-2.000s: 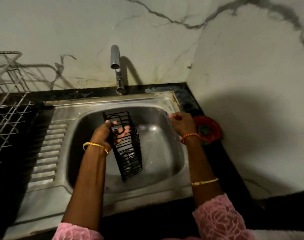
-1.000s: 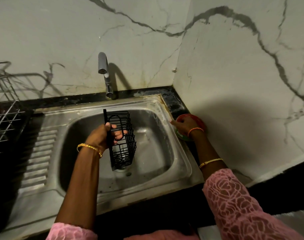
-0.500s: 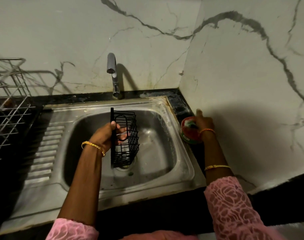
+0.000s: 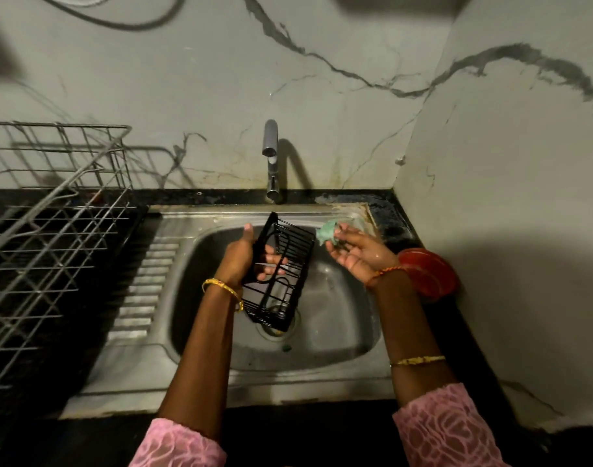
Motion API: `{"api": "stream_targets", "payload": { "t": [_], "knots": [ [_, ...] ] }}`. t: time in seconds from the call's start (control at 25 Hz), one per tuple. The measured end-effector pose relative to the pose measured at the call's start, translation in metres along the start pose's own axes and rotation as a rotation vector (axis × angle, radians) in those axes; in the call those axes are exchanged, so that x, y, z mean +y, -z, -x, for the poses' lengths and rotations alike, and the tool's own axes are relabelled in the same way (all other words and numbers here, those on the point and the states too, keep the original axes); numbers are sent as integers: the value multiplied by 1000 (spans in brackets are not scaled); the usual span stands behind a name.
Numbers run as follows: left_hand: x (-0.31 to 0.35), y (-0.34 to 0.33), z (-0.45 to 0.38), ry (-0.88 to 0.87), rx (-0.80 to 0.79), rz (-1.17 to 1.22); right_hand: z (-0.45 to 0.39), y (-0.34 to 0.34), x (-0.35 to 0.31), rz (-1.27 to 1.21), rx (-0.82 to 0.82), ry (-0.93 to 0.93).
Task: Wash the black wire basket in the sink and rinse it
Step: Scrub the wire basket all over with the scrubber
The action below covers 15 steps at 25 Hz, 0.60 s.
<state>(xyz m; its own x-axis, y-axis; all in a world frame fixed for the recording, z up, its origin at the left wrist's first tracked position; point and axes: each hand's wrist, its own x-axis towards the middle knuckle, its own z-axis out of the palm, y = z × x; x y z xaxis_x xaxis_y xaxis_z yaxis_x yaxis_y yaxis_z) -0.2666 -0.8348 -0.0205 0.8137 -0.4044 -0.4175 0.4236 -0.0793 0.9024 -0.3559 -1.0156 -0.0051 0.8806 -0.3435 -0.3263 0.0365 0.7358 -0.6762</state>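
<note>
The step in hand looks like the start of the scrub: the person has the basket (image 4: 277, 274) in one hand and a green scrubber (image 4: 328, 232) in the other, and the two have not yet met. No water shows at the tap (image 4: 270, 156), so the rinse seems to lie well ahead.

The left hand (image 4: 244, 261) has its grip clamped on the basket's left long edge, thumb up along the outside of the frame, fingers (image 4: 271, 264) curled through the wires to the inside. The basket hangs tilted over the sink (image 4: 200, 375), its far end raised toward the tap, its near end low over the drain (image 4: 278, 328); whether that low end touches the basin cannot be told.

The right hand (image 4: 359, 254) is palm up over the far right corner of the sink, just right of the basket. Its grip is loosely closed, fingertips pinching the scrubber, which sticks out toward the basket's far end. A red tub (image 4: 430, 274) sits on the bench (image 4: 392, 217) just right of that wrist, probably the soap dish.

The next move likely calls for bringing the scrubber left onto the wires and rubbing along them while the left hand braces the frame. The thin wires may catch the scrubber, and a soapy frame could slip, so the left grip wants to stay firm. A metal rack (image 4: 52, 230) stands at far left, well apart
</note>
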Motion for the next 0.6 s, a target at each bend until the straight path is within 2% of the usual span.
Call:
{"api": "stream_targets", "payload": {
  "t": [0.12, 0.32, 0.36, 0.48, 0.6],
  "knots": [
    [-1, 11, 4, -13, -58, 15, -2, -21, 17, 55, -151, -19],
    [4, 19, 3, 1, -173, 8, -2, -53, 28, 266, -164, 163],
    [6, 20, 2, 12, -201, 36, -2, -58, 31, 349, -180, 235],
    [9, 24, 0, 37, -284, 136, -5, -64, 48, 820, -231, 568],
    [12, 30, -5, 45, -322, 217, -19, -61, 51, 1187, -329, 758]
  ]
}}
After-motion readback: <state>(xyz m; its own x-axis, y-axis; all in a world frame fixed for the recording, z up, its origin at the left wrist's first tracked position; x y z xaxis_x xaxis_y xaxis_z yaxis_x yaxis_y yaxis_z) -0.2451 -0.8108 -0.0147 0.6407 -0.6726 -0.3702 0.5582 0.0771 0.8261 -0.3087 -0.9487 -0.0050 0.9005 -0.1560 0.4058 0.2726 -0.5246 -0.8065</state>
